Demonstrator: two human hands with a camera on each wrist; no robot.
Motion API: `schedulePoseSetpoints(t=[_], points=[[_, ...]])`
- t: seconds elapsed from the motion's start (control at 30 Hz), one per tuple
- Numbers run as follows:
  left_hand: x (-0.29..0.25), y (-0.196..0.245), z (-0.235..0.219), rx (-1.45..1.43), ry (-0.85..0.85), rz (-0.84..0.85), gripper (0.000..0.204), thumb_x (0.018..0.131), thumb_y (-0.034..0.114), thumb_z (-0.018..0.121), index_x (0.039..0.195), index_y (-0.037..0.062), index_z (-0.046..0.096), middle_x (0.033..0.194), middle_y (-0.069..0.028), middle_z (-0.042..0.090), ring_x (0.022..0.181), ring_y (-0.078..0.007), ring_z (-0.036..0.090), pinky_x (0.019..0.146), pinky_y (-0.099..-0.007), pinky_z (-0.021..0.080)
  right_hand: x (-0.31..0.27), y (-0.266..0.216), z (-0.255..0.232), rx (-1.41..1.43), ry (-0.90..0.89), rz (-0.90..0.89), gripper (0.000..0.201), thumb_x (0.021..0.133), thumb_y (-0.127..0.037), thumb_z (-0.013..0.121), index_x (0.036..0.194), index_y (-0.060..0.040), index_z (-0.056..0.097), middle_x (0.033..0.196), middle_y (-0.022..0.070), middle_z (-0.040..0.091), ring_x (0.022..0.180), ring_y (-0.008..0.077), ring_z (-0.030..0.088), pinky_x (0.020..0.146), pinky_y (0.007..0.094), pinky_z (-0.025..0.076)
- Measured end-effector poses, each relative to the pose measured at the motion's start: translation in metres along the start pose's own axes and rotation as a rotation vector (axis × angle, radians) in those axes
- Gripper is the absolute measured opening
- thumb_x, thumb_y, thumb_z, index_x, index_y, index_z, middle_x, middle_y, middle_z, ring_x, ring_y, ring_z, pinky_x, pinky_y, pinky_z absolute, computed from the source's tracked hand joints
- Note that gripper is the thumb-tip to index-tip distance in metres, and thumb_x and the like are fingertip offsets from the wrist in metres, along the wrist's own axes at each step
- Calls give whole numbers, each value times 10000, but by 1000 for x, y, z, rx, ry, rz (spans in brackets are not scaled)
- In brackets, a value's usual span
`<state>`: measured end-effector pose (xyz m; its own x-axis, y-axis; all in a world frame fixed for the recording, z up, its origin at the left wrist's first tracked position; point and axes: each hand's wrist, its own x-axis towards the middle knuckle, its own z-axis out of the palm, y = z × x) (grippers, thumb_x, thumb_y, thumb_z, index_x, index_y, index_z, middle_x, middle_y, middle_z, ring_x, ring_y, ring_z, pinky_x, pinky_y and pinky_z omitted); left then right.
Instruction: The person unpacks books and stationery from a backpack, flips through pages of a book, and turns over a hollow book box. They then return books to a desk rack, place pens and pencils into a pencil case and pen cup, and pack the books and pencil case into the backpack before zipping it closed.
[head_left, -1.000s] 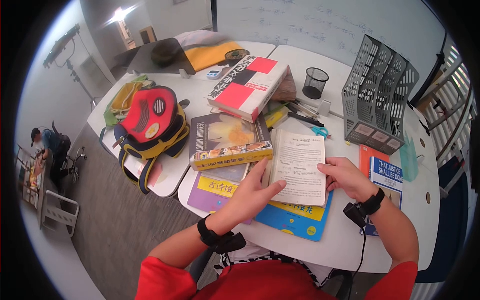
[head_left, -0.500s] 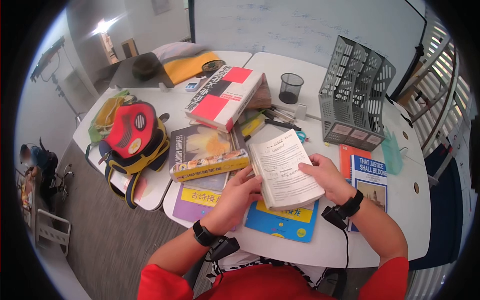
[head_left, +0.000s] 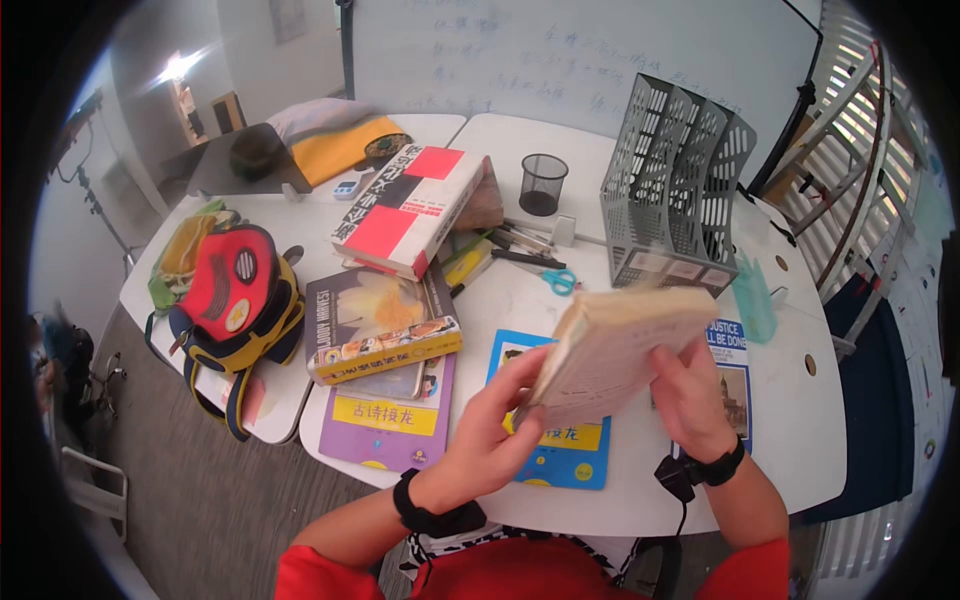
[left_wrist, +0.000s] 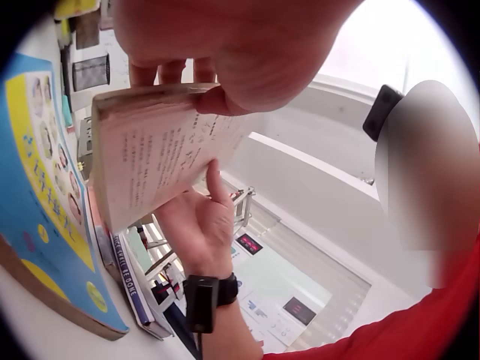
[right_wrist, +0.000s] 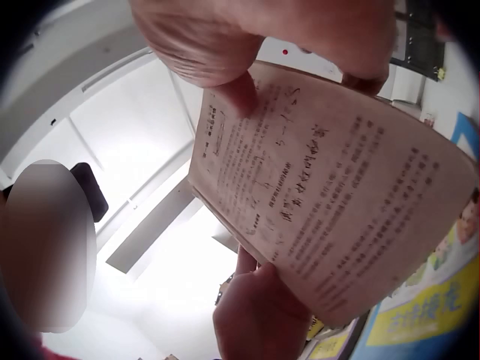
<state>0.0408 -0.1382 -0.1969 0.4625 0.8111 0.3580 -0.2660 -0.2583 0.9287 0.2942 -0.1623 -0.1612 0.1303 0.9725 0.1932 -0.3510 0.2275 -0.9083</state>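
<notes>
Both hands hold a thick, worn book (head_left: 625, 350) with handwritten notes on its printed page (right_wrist: 322, 187), raised and tilted over the table. My left hand (head_left: 490, 430) grips its left edge, thumb on the page side and fingers behind. On the opposite edge, my right hand (head_left: 695, 400) pinches it, with the thumb on the page (left_wrist: 157, 142) and fingers behind. Below lies a blue booklet with a yellow title band (head_left: 575, 470), partly hidden by the book and left hand. THAT JUSTICE SHALL BE DONE, a blue book (head_left: 735, 390), lies beyond the right hand.
Left of the hands, a yellow-spined book (head_left: 385, 320) lies over a purple booklet (head_left: 385, 415). Farther back are a thick red-and-white book (head_left: 410, 210), blue scissors (head_left: 560, 281), a mesh pen cup (head_left: 543, 185) and a grey file rack (head_left: 670, 190). A red backpack (head_left: 235, 285) sits far left.
The book has been lifted off the blue booklet and tipped up between both hands. The left hand went from lying beside it to gripping its left edge. The head view has shifted right.
</notes>
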Motion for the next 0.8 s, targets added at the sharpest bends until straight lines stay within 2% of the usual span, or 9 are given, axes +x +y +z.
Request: schedulePoseSetpoints(t=[0.07,0.1,0.37,0.53,0.6,0.63,0.67,0.77,0.8], points=[[3,-12,-2,165,-137,-87,666,935,-41,515,1582,-9,359,1464,-222,546,1370,-330,551,1136,-428,443,-9,11,-11,-79,-61,107,787,929,-120,815,1567,-44,363,1542,88,511,1421,194,476,1186,389,386],[0,-13,5,154,-54,-77,631,915,-23,530,1532,-22,401,1425,-271,544,1358,-419,533,1155,-457,414,-10,5,-4,-175,-129,170,710,894,-152,846,1488,-5,485,1432,88,609,1338,211,557,1149,388,426],[-6,20,-36,750,-168,218,600,931,106,721,1466,-23,482,1379,-286,566,1293,-458,555,1088,-492,462,-15,12,-1,-408,-106,192,603,823,41,767,1395,6,582,1284,79,694,1177,190,648,1025,352,509],[-19,40,-142,1059,503,172,486,950,159,769,1373,-16,606,1310,-199,658,1256,-339,616,1072,-426,473,-18,14,-15,-472,-140,153,502,788,55,806,1264,-9,662,1181,59,723,1103,172,669,954,332,538],[-27,31,-195,957,735,50,455,999,226,734,1346,-47,622,1302,-216,667,1231,-318,639,1073,-394,476,-19,14,-29,-593,-342,172,416,809,13,868,1184,-25,692,1142,57,735,1101,179,675,957,346,548],[-36,25,-221,1047,754,-17,512,1019,280,715,1396,-46,594,1315,-238,661,1245,-325,634,1088,-399,471,-13,22,-36,-693,-481,-59,354,807,-6,882,1111,-37,703,1115,64,737,1102,198,674,966,359,544],[-42,16,-247,1100,695,-96,602,1040,334,685,1480,-40,515,1283,-222,672,1128,-280,687,937,-363,558,-13,22,-36,-687,-476,-65,354,807,-6,882,1111,-37,703,1115,64,737,1102,198,674,966,359,544],[-38,33,-240,666,589,-578,732,1047,448,643,1553,-26,406,1169,-142,694,855,-133,696,556,-261,540,-10,23,-32,-514,-508,-72,309,810,5,873,1072,-41,716,1121,75,740,1110,229,672,993,380,541],[-36,32,-235,595,571,-609,730,1040,473,641,1549,-5,427,1138,-125,702,834,-129,685,568,-272,551,-12,25,-32,-515,-490,-69,313,812,10,870,1084,-37,723,1128,78,744,1103,227,678,995,374,544]])
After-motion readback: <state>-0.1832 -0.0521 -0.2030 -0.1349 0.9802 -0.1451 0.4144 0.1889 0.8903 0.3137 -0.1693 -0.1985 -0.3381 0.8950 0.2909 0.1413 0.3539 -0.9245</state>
